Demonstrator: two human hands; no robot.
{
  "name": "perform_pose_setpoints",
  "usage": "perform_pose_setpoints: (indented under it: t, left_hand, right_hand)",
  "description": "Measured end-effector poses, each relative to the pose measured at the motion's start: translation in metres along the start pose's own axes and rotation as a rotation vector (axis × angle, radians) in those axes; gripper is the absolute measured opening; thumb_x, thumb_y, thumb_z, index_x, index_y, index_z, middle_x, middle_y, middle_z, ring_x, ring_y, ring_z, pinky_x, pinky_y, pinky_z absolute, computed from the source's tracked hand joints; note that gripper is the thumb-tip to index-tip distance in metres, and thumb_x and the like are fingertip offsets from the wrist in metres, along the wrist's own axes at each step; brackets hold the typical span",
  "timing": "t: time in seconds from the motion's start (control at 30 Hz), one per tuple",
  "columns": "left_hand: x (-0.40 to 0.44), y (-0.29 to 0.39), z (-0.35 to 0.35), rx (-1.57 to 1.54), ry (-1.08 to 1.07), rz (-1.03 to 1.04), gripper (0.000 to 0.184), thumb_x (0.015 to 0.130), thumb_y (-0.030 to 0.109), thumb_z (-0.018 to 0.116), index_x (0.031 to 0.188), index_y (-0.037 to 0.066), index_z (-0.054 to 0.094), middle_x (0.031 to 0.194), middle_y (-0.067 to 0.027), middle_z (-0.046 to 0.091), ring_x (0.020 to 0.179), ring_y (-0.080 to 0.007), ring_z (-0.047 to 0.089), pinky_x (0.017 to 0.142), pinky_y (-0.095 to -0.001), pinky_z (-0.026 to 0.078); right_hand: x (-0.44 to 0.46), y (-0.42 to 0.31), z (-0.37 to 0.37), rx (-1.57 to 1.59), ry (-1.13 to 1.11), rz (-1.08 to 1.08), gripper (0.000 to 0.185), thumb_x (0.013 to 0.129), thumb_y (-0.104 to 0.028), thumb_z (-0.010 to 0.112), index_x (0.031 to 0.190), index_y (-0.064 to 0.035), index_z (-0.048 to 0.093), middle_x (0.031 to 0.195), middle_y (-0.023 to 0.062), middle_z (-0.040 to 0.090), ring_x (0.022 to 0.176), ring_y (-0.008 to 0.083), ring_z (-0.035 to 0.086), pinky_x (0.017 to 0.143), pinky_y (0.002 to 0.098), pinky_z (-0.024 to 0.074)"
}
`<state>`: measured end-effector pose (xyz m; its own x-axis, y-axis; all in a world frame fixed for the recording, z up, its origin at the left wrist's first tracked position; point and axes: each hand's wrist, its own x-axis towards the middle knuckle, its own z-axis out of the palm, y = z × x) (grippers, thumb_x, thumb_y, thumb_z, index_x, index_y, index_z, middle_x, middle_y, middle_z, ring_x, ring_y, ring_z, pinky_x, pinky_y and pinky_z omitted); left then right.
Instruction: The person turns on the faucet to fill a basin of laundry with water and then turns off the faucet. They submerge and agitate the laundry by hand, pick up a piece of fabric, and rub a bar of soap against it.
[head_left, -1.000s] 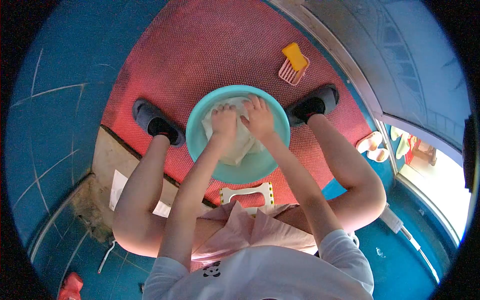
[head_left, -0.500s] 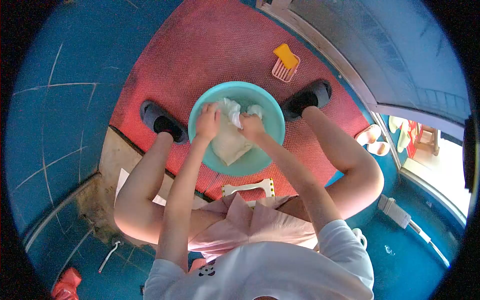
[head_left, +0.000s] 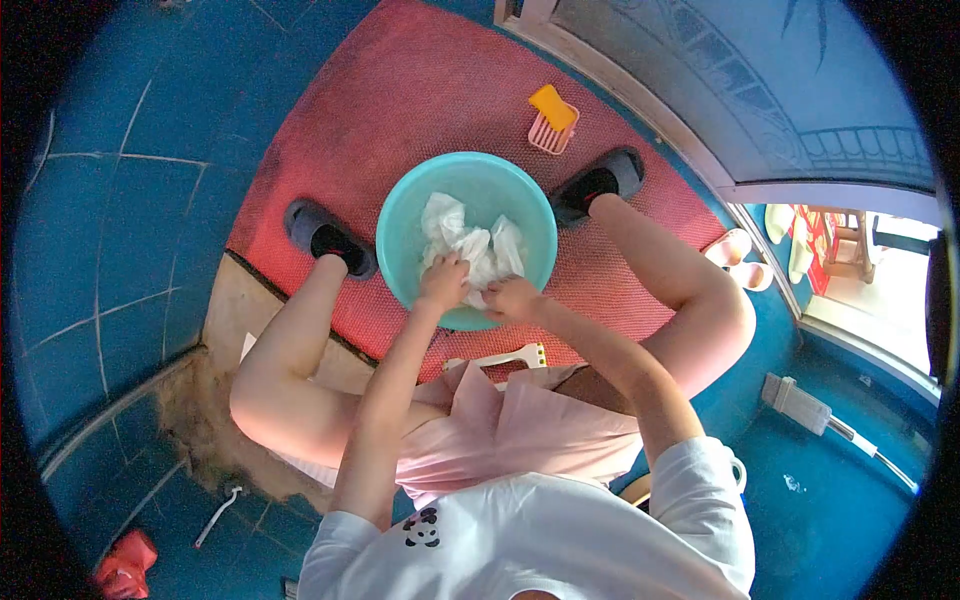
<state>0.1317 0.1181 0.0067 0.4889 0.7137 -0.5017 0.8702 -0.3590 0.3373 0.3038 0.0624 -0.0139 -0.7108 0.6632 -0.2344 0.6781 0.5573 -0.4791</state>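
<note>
Between my feet stands a turquoise basin (head_left: 395, 200) with cloudy water in its bottom. A wet white cloth (head_left: 475, 250) lies bunched in folds inside it. My left hand (head_left: 445, 281) is at the near side of the basin, its fingers curled on the cloth's near edge. Close beside it, my right hand (head_left: 511, 299) is closed on the near right part of the cloth. Its fingertips are partly hidden by the folds.
The basin rests on a red mat (head_left: 330, 130). An orange bar (head_left: 551, 105) lies across a pink soap dish (head_left: 553, 133) beyond it. A white stool edge (head_left: 515, 357) shows beneath me. Toward the right are a long-handled brush (head_left: 800, 405), a doorway and pale slippers (head_left: 728, 248).
Both hands have moved toward me, to the near side of the basin. The cloth, spread flatter before, is now gathered in bunched folds.
</note>
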Motion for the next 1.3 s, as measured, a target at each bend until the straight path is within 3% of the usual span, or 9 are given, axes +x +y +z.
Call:
perform_pose_setpoints:
  t: [0.33,0.4,0.53,0.6,0.7,0.8,1.0,1.13,1.3]
  left_hand:
    - [-0.022,0.004,-0.048,-0.156,-0.087,-0.116,0.021,0.061,0.018,0.06,0.077,0.005,0.059,0.081,-0.0132,0.06,0.073,-0.0316,0.058,0.065,-0.0398,0.045]
    - [-0.026,0.0,-0.039,0.002,-0.371,-0.171,0.018,0.065,0.018,0.059,0.079,0.007,0.062,0.086,-0.0102,0.061,0.091,-0.0279,0.055,0.075,-0.043,0.042]
    - [-0.026,0.004,-0.005,0.248,-0.252,-0.339,0.032,0.071,0.02,0.056,0.102,0.013,0.058,0.111,-0.0086,0.053,0.114,-0.0272,0.039,0.092,-0.0484,0.029]
    - [-0.014,0.0,0.014,0.298,0.145,-0.125,0.053,0.074,0.021,0.052,0.125,0.02,0.038,0.134,-0.0067,0.029,0.126,-0.0306,0.015,0.1,-0.051,0.012]
    - [0.003,-0.002,0.024,0.453,0.238,-0.045,0.07,0.073,0.018,0.053,0.134,0.025,0.018,0.141,-0.006,0.008,0.127,-0.0349,0.012,0.102,-0.0494,0.008]
    - [0.01,0.0,0.04,0.312,0.369,-0.132,0.072,0.071,0.013,0.054,0.133,0.025,0.02,0.141,-0.0064,0.007,0.127,-0.0384,0.009,0.102,-0.0502,0.007]
    - [0.027,-0.005,0.047,0.145,0.131,-0.143,0.088,0.063,0.02,0.065,0.135,0.024,0.014,0.142,-0.0087,0.001,0.126,-0.0425,0.007,0.101,-0.0516,0.004]
    - [0.053,-0.015,0.02,0.126,-0.179,-0.149,0.097,0.062,0.027,0.068,0.136,0.023,0.006,0.141,-0.0113,-0.003,0.126,-0.0425,0.006,0.102,-0.0498,0.0]
    - [0.066,-0.021,0.025,0.218,-0.324,-0.205,0.1,0.064,0.029,0.067,0.136,0.02,-0.001,0.141,-0.012,-0.007,0.127,-0.0415,0.005,0.102,-0.0488,-0.005]
  right_hand:
    - [0.016,0.035,-0.011,0.629,0.077,0.36,0.042,0.078,-0.034,0.052,0.106,-0.0025,0.05,0.087,0.0156,0.058,0.08,0.0283,0.057,0.074,0.0366,0.0443]
    - [0.018,0.035,-0.007,0.446,0.213,0.449,0.049,0.078,-0.036,0.053,0.114,-0.0025,0.046,0.097,0.0179,0.055,0.084,0.03,0.055,0.076,0.0355,0.0437]
    - [0.028,0.023,0.008,0.476,0.19,0.582,0.062,0.075,-0.042,0.056,0.121,-0.0041,0.039,0.11,0.0184,0.049,0.095,0.0342,0.049,0.084,0.0415,0.0379]
    - [0.034,0.011,0.009,0.187,0.222,0.56,0.085,0.069,-0.049,0.059,0.132,-0.0073,0.021,0.128,0.0189,0.032,0.117,0.0392,0.028,0.094,0.0536,0.0221]
    - [0.042,0.005,0.016,-0.015,0.094,0.542,0.105,0.06,-0.056,0.062,0.135,-0.0101,0.005,0.138,0.0188,0.008,0.128,0.0369,0.001,0.095,0.0614,0.0044]
    - [0.046,0.009,0.022,0.135,-0.016,0.712,0.115,0.054,-0.055,0.068,0.135,-0.0116,-0.002,0.139,0.0193,-0.006,0.128,0.035,-0.011,0.095,0.0613,-0.0015]
    - [0.062,0.028,0.058,-0.096,0.408,0.651,0.12,0.043,-0.049,0.075,0.135,-0.0126,0.008,0.139,0.0205,0.003,0.128,0.0371,-0.003,0.095,0.0615,0.0]
    - [0.071,0.036,0.046,0.067,0.134,0.729,0.119,0.039,-0.048,0.076,0.135,-0.014,0.013,0.139,0.0178,0.009,0.128,0.0374,0.001,0.095,0.0624,0.0003]
    - [0.074,0.041,0.07,-0.085,0.395,0.697,0.106,0.05,-0.041,0.072,0.135,-0.0164,0.013,0.138,0.0144,0.014,0.128,0.0374,0.005,0.094,0.0627,0.0006]
